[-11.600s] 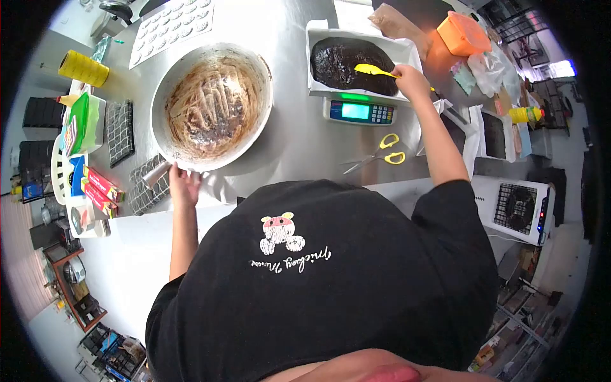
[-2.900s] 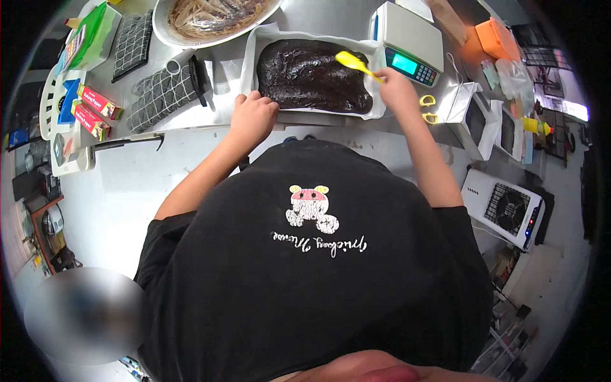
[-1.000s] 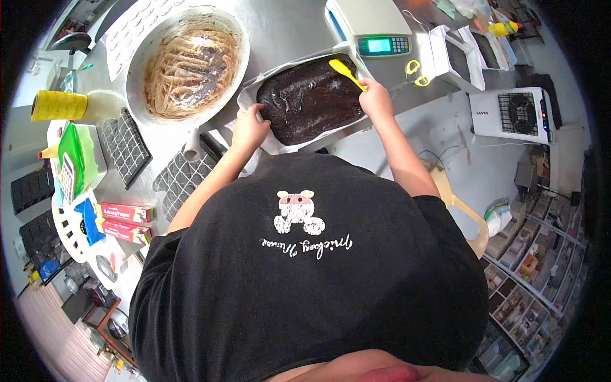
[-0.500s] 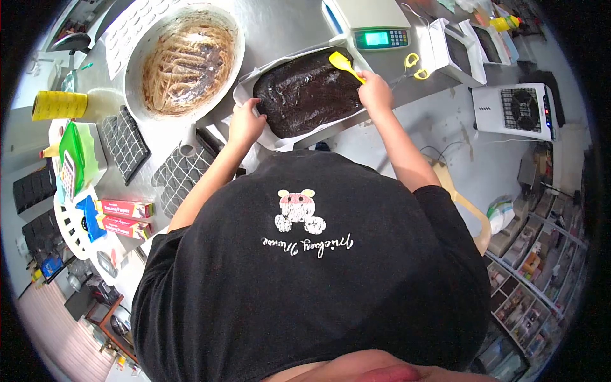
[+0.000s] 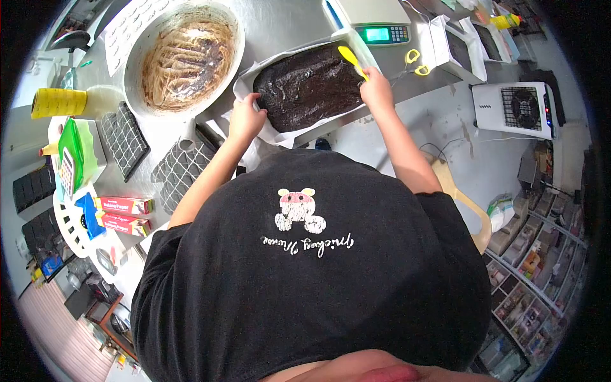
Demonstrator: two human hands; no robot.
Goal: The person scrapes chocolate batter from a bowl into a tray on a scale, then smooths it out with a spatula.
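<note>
A rectangular pan (image 5: pixel 244 86) lined with white paper holds dark brown batter (image 5: pixel 305 89). My left hand (image 5: pixel 247 116) grips the pan's near left corner, thumb over the rim. At the pan's right edge, my right hand (image 5: pixel 377 88) is closed on a yellow spatula (image 5: pixel 349 56), its blade over the batter's far right corner. Whether these fingers also touch the pan is unclear. Left of the pan stands a large round bowl (image 5: pixel 130 73) with brown smears inside.
A scale (image 5: pixel 375 16) with a lit display is beyond the pan. Yellow scissors (image 5: pixel 417 62) and lined white boxes (image 5: pixel 450 54) are to the right. Quilted mitts (image 5: pixel 181 175), baking paper boxes (image 5: pixel 124 215) and a yellow roll (image 5: pixel 58 103) sit at left.
The spatula has swung slightly up and to the right with my right hand. The pan has shifted and turned a little, its right end moving away from me. My left hand keeps its hold.
</note>
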